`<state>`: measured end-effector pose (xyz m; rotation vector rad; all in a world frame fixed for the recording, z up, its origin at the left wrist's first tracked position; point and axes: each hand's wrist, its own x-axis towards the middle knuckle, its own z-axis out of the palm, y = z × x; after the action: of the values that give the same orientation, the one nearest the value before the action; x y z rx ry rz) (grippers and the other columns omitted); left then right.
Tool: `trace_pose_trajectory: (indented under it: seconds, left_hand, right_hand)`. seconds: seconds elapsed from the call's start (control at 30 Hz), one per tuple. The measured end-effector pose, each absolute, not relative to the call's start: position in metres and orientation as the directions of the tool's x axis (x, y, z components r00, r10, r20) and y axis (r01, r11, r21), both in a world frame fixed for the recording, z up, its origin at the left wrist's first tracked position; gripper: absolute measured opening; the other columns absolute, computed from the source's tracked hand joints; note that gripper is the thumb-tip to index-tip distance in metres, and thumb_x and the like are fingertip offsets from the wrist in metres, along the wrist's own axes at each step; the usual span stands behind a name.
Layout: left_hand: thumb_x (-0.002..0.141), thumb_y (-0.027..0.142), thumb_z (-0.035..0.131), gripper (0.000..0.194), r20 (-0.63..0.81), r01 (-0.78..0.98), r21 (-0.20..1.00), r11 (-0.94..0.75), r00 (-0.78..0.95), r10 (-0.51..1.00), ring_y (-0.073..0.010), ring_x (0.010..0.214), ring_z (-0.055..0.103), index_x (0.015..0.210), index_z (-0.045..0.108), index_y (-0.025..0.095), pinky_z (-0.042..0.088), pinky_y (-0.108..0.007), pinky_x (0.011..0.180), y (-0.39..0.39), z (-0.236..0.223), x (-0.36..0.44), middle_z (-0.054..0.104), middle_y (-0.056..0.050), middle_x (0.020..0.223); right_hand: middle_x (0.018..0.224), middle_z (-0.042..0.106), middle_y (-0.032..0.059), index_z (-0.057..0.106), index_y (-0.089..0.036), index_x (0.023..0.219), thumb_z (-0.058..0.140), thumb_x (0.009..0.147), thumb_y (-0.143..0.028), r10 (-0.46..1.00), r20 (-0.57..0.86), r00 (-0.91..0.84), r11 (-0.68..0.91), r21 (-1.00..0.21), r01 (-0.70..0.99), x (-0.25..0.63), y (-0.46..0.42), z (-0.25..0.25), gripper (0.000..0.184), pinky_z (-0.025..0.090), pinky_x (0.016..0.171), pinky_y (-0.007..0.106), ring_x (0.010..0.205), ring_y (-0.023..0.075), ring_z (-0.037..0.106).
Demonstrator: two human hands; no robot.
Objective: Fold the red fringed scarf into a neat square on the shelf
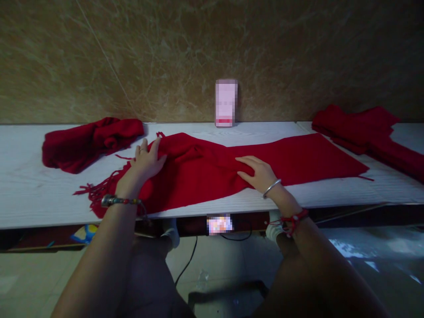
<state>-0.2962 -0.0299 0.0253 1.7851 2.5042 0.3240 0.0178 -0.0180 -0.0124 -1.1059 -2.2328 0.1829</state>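
Brown marbled wall (271, 57) runs along the back edge of the white wooden surface (23, 194) before me. Across its middle lies a red scarf (212, 172), stretched lengthwise, its fringed end toward the left and reaching close to the front edge, its other end toward the right. I have my left hand (147, 159) on the cloth near the fringe, fingers spread apart and gripping nothing. My right hand (256, 172) rests around the narrowed middle, near the front edge, thumb and fingers apart. One bundled red cloth (89, 143) sits by the back left corner; another red cloth (361, 130) lies toward the right end. Upright at the back edge stands a pink rectangular object (226, 102), its details blurred.
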Motion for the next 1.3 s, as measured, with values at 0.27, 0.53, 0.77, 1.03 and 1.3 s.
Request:
trace_pose_trajectory:
  seconds: [0.27,0.53,0.77,1.03,1.3]
  left_hand:
    - [0.075,0.006,0.041,0.07,-0.036,0.912,-0.085,-0.401,0.399,0.916,-0.0298,0.14,0.013,0.142,0.033,0.026,0.024,-0.05,0.107,0.041,0.05,-0.24,0.023,-0.005,0.153]
    - [0.075,0.016,0.045,0.039,-0.171,0.823,-0.284,-0.492,0.461,0.871,-0.0212,0.102,0.058,0.108,0.065,0.022,0.039,-0.031,0.09,0.067,0.061,-0.246,0.068,-0.005,0.103]
    - [0.073,0.024,0.049,0.03,-0.172,0.873,-0.235,-0.428,0.396,0.902,-0.0166,0.083,0.059,0.095,0.068,0.02,0.043,-0.026,0.081,0.053,0.078,-0.302,0.066,-0.001,0.09]
    - [0.077,0.014,0.039,0.045,-0.059,0.893,-0.266,-0.363,0.36,0.931,-0.0203,0.107,0.055,0.116,0.06,0.017,0.04,-0.032,0.092,0.015,0.062,-0.328,0.062,-0.009,0.118]
    - [0.08,0.012,0.042,0.031,0.163,0.962,-0.196,-0.188,0.221,0.961,-0.028,0.128,0.036,0.102,0.064,0.008,0.027,-0.045,0.102,0.013,0.062,-0.325,0.054,-0.014,0.131]
  right_hand:
    - [0.11,0.064,0.0069,0.063,-0.022,0.113,0.047,0.074,-0.004,0.76,0.483,-0.435,0.636,-0.419,0.648,0.007,-0.029,-0.011,0.045,0.047,0.096,0.039,0.104,0.0204,0.059]
    - [0.113,0.063,0.0069,0.059,-0.02,0.119,0.041,0.075,-0.002,0.753,0.456,-0.474,0.65,-0.406,0.642,0.004,-0.033,-0.011,0.051,0.048,0.096,0.036,0.105,0.0179,0.058]
    - [0.108,0.066,0.0107,0.055,-0.015,0.124,0.045,0.077,-0.007,0.826,0.357,-0.437,0.554,-0.368,0.747,0.005,-0.028,-0.013,0.049,0.047,0.095,0.043,0.101,0.0231,0.059]
    - [0.085,0.065,0.0076,0.068,-0.019,0.089,0.049,0.074,-0.005,0.802,0.406,-0.439,0.574,-0.321,0.753,0.007,-0.028,-0.014,0.028,0.05,0.08,0.039,0.082,0.0218,0.061]
    - [0.091,0.066,0.0075,0.061,-0.021,0.082,0.048,0.071,-0.004,0.802,0.394,-0.449,0.579,-0.328,0.746,0.006,-0.027,-0.014,0.024,0.043,0.092,0.045,0.091,0.0233,0.06]
